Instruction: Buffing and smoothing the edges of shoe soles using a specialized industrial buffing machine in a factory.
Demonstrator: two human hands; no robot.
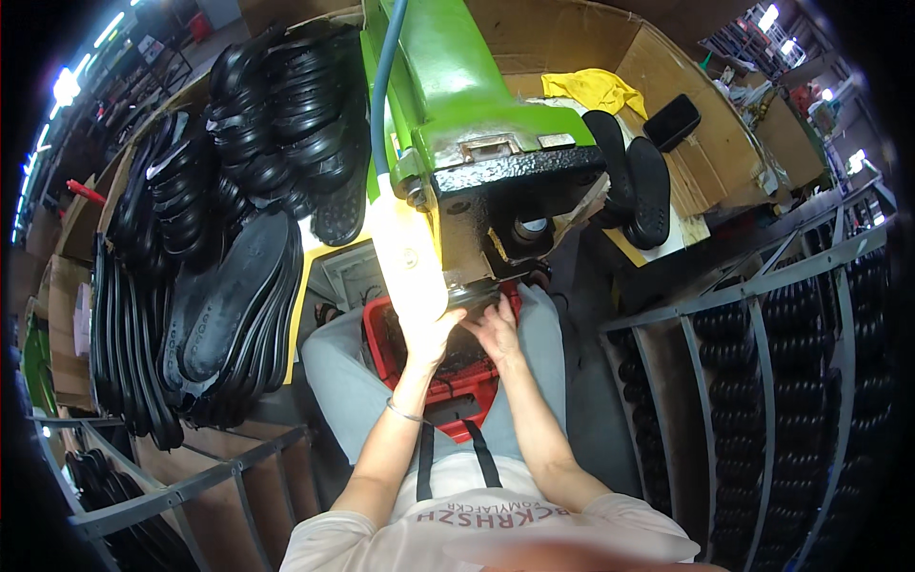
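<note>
A black shoe sole point(474, 297), partly hidden, is held at the lower front of a green machine point(467, 76), just beneath its black head. My left hand point(434, 336) grips the sole's left side, its fingers partly washed out by a bright lamp's glare. On the other side, my right hand point(496, 332) has its thumb and fingers closed on the same sole. Below both hands, a red plastic bin point(484, 398) sits between my knees with dark scraps inside.
Stacked black soles point(233, 296) crowd the table at left. Right of the machine lie two loose soles point(648, 195), a black phone point(673, 122) and a yellow cloth point(596, 91). Metal racks point(753, 296) filled with soles stand at right; another rack point(191, 491) is at lower left.
</note>
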